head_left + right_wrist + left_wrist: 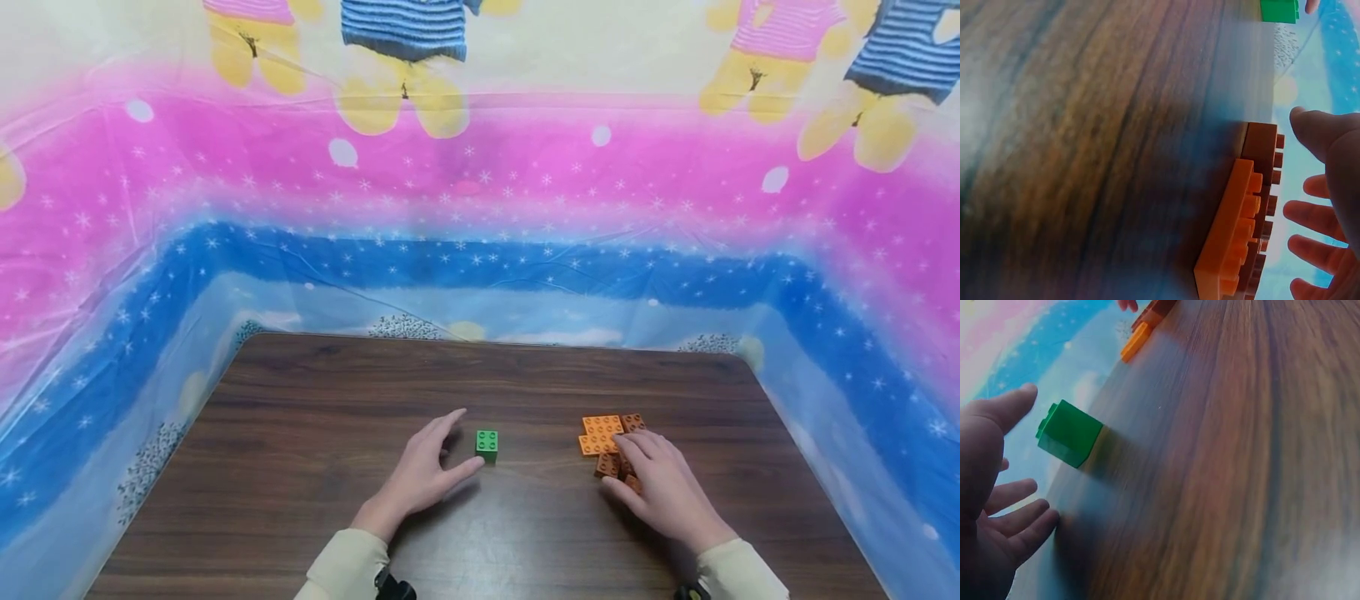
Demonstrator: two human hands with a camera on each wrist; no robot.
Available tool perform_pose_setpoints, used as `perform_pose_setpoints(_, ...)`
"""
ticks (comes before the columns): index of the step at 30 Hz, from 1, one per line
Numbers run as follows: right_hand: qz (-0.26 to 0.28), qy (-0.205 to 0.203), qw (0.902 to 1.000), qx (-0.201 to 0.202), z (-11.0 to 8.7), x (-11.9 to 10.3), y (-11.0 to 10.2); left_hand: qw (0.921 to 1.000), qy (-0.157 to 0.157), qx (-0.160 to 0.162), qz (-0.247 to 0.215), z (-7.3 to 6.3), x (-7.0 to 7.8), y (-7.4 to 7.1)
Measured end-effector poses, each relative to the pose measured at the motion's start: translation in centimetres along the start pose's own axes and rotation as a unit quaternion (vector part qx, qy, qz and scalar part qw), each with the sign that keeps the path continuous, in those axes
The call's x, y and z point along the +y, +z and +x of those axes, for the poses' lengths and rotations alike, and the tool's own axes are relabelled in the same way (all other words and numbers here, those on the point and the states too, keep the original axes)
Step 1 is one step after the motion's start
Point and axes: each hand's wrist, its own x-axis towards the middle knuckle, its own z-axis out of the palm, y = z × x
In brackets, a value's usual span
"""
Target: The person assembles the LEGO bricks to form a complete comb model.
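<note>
A green two-by-two toy building brick (487,446) stands studs up on the table. To its left, my left hand (420,475) has its fingers spread and the thumb near the brick; the left wrist view shows a gap between thumb and green brick (1069,432). At the right, flat orange bricks (600,429) lie beside several brown bricks (606,465). My right hand (663,483) hovers over the right side of this group, fingers apart, hiding part of it. In the right wrist view its fingers stay clear of the orange brick (1225,231) and hold nothing.
Both hands are over a dark wood-grain table (337,383) with rounded far corners. A patterned pink and blue cloth (465,192) hangs behind the table and along its sides. Dark straps (393,586) sit at the wrists, by the pale sleeves.
</note>
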Motion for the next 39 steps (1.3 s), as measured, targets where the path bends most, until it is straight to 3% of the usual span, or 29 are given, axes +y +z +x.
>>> perform_pose_setpoints(15, -0.005, -0.011, 0.9998, -0.013, 0.4, -0.2, 0.9, 0.9968, -0.001, 0.018, -0.079, 0.8, -0.5, 1.6)
perform_pose_setpoints(22, -0.006, -0.020, 0.9996, -0.018, 0.7, -0.4, 1.1, 0.9969, 0.004, 0.029, -0.073, 1.1, -0.7, 2.1)
perform_pose_setpoints(39, -0.016, 0.002, 0.9993, -0.034, 1.0, -0.7, 1.2, 0.9963, 0.000, 0.037, -0.078, 1.3, -0.6, 2.5)
